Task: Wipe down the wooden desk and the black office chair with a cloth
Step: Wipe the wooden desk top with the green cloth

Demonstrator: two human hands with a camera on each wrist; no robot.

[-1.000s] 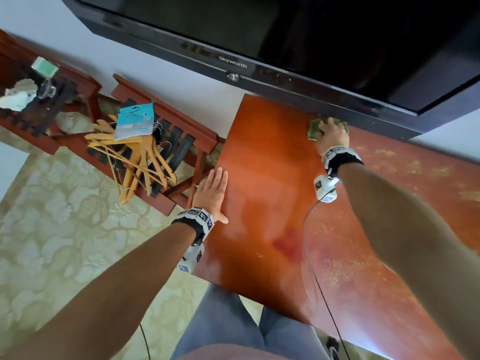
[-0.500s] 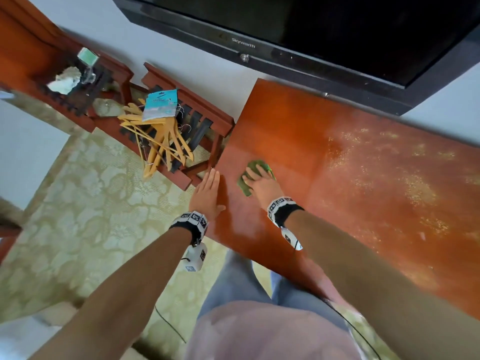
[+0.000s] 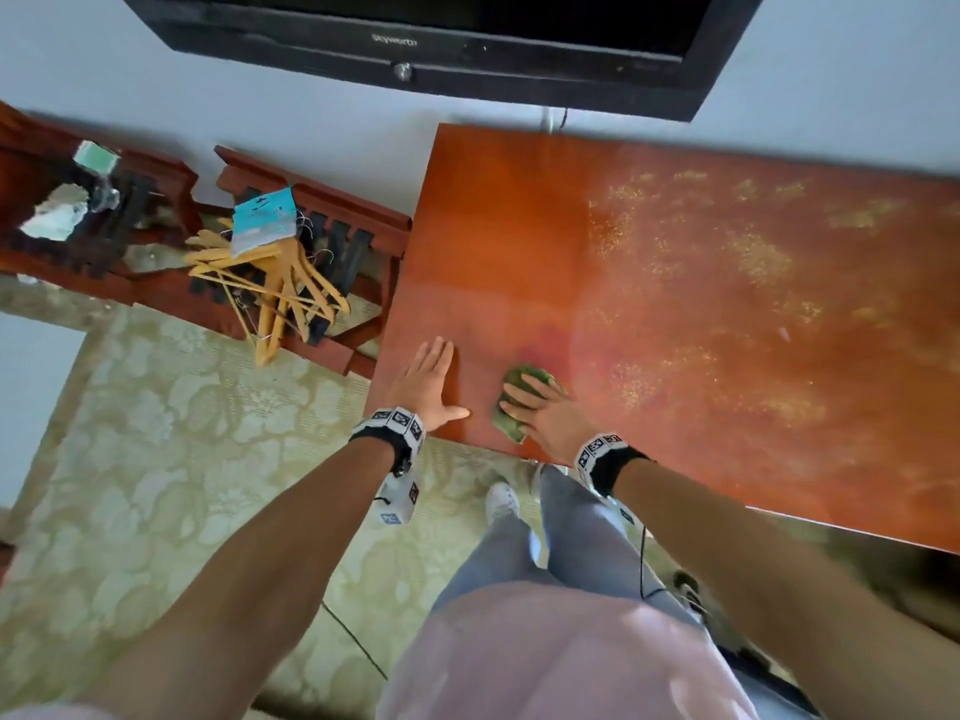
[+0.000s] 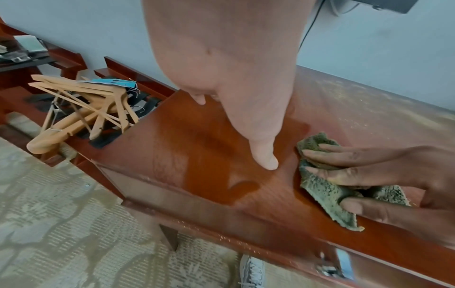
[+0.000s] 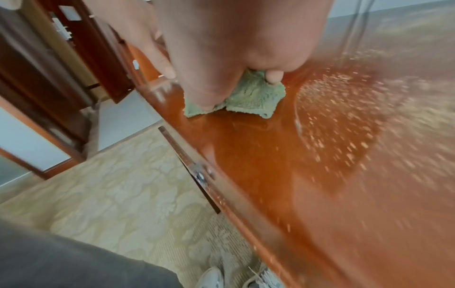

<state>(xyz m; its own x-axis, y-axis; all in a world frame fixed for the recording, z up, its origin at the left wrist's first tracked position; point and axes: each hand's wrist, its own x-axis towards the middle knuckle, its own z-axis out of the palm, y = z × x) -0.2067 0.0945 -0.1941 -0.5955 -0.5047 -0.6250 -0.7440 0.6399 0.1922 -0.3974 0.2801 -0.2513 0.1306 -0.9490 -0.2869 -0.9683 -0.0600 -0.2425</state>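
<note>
- One wooden desk (image 3: 701, 314) stood at about 2 o'clock.
- One green cloth (image 3: 519, 402) lay at the middle.
- Two hands were on the desk: left hand (image 3: 423, 384), right hand (image 3: 550, 415).
- One pile of wooden hangers (image 3: 275, 288) lay at 10 o'clock; their number could not be told.
- One television (image 3: 441, 49) hung at 12 o'clock.
- Two shoes (image 5: 214, 276) showed at 6 o'clock.
</note>
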